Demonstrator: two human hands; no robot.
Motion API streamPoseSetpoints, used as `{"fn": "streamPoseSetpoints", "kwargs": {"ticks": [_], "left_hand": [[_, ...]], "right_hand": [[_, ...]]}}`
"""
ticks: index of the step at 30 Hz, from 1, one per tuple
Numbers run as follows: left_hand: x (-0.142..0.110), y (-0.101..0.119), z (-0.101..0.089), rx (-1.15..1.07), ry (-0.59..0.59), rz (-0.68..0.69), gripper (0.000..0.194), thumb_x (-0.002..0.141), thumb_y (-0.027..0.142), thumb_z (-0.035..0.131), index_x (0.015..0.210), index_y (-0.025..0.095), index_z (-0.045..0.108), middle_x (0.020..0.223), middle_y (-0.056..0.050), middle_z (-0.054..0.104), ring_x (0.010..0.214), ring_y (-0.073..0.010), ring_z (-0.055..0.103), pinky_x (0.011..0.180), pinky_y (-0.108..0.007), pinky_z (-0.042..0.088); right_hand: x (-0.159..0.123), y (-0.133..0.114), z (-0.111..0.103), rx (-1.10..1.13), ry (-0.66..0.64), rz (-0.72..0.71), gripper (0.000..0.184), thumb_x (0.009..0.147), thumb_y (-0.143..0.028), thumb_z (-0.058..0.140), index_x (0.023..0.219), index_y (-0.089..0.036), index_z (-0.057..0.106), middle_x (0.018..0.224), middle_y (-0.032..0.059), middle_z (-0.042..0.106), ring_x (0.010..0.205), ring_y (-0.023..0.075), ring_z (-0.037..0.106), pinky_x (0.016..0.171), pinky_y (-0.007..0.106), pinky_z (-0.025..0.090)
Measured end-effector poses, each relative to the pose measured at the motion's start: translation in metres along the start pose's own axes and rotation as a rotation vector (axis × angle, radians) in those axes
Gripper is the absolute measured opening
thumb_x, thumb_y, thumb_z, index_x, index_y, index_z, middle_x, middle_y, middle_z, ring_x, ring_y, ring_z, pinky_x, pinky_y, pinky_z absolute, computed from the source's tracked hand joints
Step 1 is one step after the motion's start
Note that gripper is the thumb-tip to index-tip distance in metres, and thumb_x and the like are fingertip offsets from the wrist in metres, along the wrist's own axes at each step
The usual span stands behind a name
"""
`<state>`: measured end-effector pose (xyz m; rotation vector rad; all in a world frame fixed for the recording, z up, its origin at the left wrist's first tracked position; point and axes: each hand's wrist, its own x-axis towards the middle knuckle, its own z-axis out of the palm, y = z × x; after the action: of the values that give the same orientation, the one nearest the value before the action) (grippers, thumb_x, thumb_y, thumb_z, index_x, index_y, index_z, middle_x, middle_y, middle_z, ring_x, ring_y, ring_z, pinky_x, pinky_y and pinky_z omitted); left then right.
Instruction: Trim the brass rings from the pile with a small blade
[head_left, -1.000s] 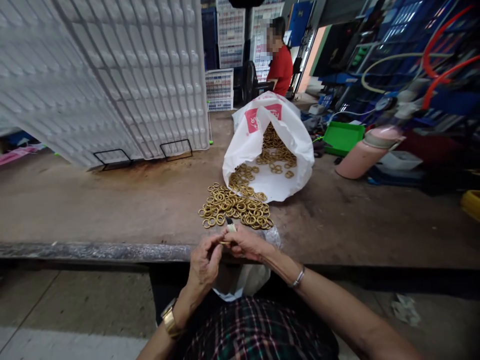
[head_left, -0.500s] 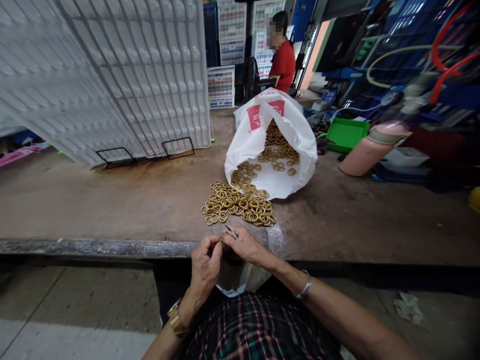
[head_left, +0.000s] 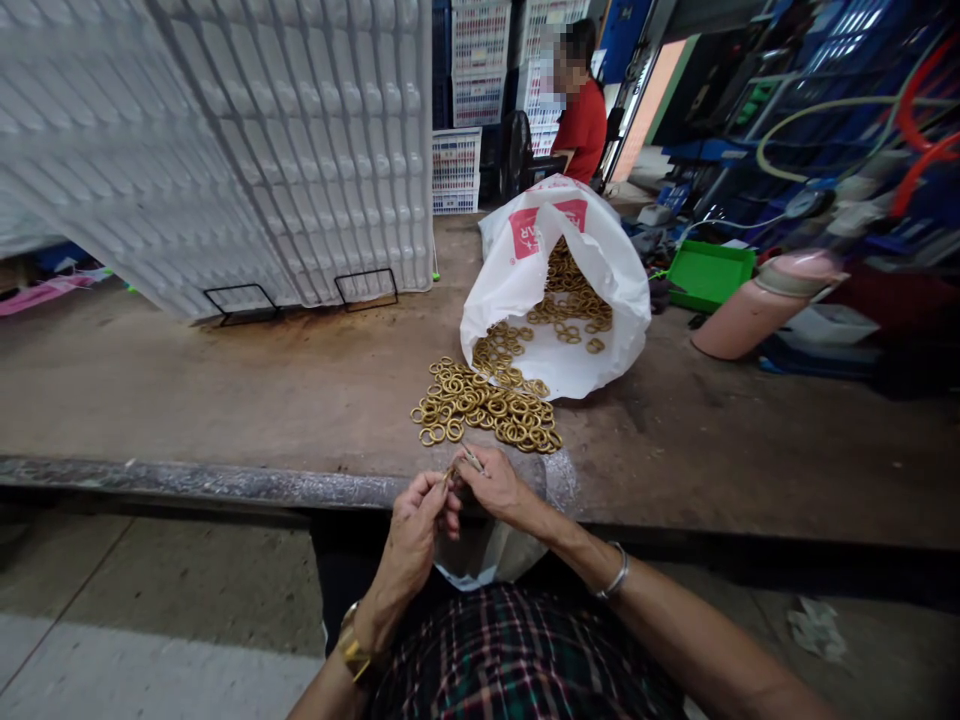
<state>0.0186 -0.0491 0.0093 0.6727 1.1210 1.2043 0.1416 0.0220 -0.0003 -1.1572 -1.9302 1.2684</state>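
One round, brass-coloured ring (head_left: 448, 477) sits lower centre, pinched in the left hand (head_left: 414, 520), best held steady, while the right hand (head_left: 501, 488) clamps a slim, pale tool (head_left: 474, 460), best angled clear of the left.

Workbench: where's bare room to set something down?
Bare workbench shows left of the ring pile, in front of the white panels, and right of the pile, before the pink bottle. Crowded: by the white bag, around the green tray, and nearside, at left hand and right hand.

Right grip (head_left: 498, 488) partly hides a slim tool (head_left: 475, 461); upper edge crops ribbed panels (head_left: 322, 150).
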Motion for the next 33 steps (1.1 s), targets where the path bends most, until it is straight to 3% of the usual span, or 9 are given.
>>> {"fn": "streamPoseSetpoints", "kwargs": {"ticks": [4, 8, 13, 20, 23, 28, 33], "left_hand": [[0.002, -0.001, -0.002, 0.109, 0.056, 0.071, 0.024, 0.077, 0.039, 0.055, 0.077, 0.015, 0.052, 0.064, 0.002, 0.054, 0.049, -0.0063, 0.047, 0.048, -0.019, 0.038], [0.003, 0.003, -0.002, 0.251, 0.098, 0.133, 0.025, 0.077, 0.039, 0.055, 0.075, 0.015, 0.053, 0.059, 0.003, 0.053, 0.049, -0.0076, 0.048, 0.049, -0.02, 0.039], [0.003, 0.004, -0.002, 0.3, 0.123, 0.159, 0.025, 0.076, 0.041, 0.053, 0.072, 0.016, 0.053, 0.058, 0.003, 0.053, 0.048, -0.008, 0.048, 0.049, -0.02, 0.04], [0.001, 0.002, -0.003, 0.361, 0.174, 0.222, 0.028, 0.075, 0.044, 0.054, 0.067, 0.017, 0.052, 0.057, 0.002, 0.054, 0.048, -0.0093, 0.049, 0.049, -0.021, 0.04], [-0.008, 0.005, 0.001, 0.358, 0.134, 0.223, 0.028, 0.075, 0.044, 0.054, 0.066, 0.017, 0.053, 0.057, 0.002, 0.054, 0.048, -0.0093, 0.049, 0.05, -0.021, 0.04], [-0.014, 0.005, 0.008, 0.163, -0.014, 0.124, 0.027, 0.077, 0.042, 0.055, 0.068, 0.016, 0.054, 0.062, 0.001, 0.056, 0.051, -0.0093, 0.051, 0.053, -0.023, 0.044], [-0.002, -0.002, 0.001, -0.225, 0.07, -0.017, 0.027, 0.07, 0.04, 0.064, 0.072, 0.015, 0.054, 0.072, -0.002, 0.06, 0.057, -0.0102, 0.054, 0.048, -0.022, 0.043]], "right_hand": [[-0.007, 0.001, -0.001, -0.343, -0.062, -0.12, 0.013, 0.074, -0.014, 0.042, 0.072, -0.018, 0.054, 0.062, -0.0003, 0.053, 0.057, 0.0108, 0.043, 0.054, 0.021, 0.028], [-0.01, 0.001, 0.002, -0.544, -0.122, -0.138, 0.02, 0.07, -0.011, 0.042, 0.081, -0.017, 0.058, 0.072, 0.0036, 0.061, 0.06, 0.013, 0.047, 0.055, 0.023, 0.027], [-0.007, 0.0, 0.005, -0.596, -0.13, -0.134, 0.024, 0.073, -0.013, 0.04, 0.088, -0.017, 0.059, 0.082, 0.006, 0.064, 0.067, 0.0149, 0.053, 0.058, 0.024, 0.03], [-0.005, 0.001, 0.009, -0.634, -0.175, -0.109, 0.025, 0.074, -0.014, 0.041, 0.093, -0.016, 0.057, 0.079, 0.0076, 0.064, 0.065, 0.0168, 0.055, 0.057, 0.025, 0.03], [0.0, 0.005, 0.007, -0.708, -0.158, -0.038, 0.028, 0.072, -0.012, 0.04, 0.095, -0.015, 0.057, 0.078, 0.0088, 0.064, 0.066, 0.0179, 0.056, 0.058, 0.026, 0.032], [0.014, 0.01, -0.005, -0.817, -0.012, 0.008, 0.03, 0.071, -0.008, 0.039, 0.097, -0.014, 0.053, 0.084, 0.0097, 0.064, 0.074, 0.0185, 0.058, 0.062, 0.026, 0.033], [0.027, 0.007, -0.001, -0.84, 0.118, 0.03, 0.022, 0.081, -0.018, 0.041, 0.101, -0.016, 0.048, 0.093, 0.0095, 0.063, 0.08, 0.0195, 0.058, 0.065, 0.027, 0.035]]}}
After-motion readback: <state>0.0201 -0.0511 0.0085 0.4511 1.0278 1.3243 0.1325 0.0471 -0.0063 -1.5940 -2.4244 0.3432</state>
